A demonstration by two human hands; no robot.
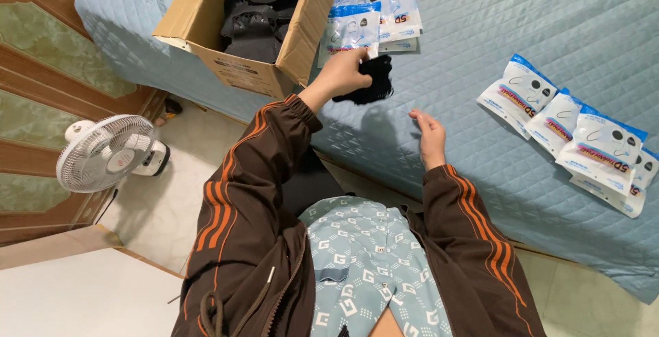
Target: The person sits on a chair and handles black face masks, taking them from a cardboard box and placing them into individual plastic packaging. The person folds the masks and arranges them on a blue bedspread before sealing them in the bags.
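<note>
Quilted blue bed (522, 42), filling the upper right; near edge running diagonally from the box down to the lower right, with bare quilt between the hands and the packets. Tiled floor (165, 206) open at left, bounded by a white fan (103, 153) and wooden panels (41, 83). Cardboard box (240, 28) at the bed's left end, flaps up, full of dark masks. Sealed packets (374, 7) stacked just beside the box; a second row of packets (583, 134) well apart at right. Black masks (374, 79), a small bunch just below the stack, long axis roughly crosswise, loose end toward the right. Left hand (341, 73) clenched on the bunch. Right hand (430, 136) released, fingers loosely curled, empty, over bare quilt near the masks.
</note>
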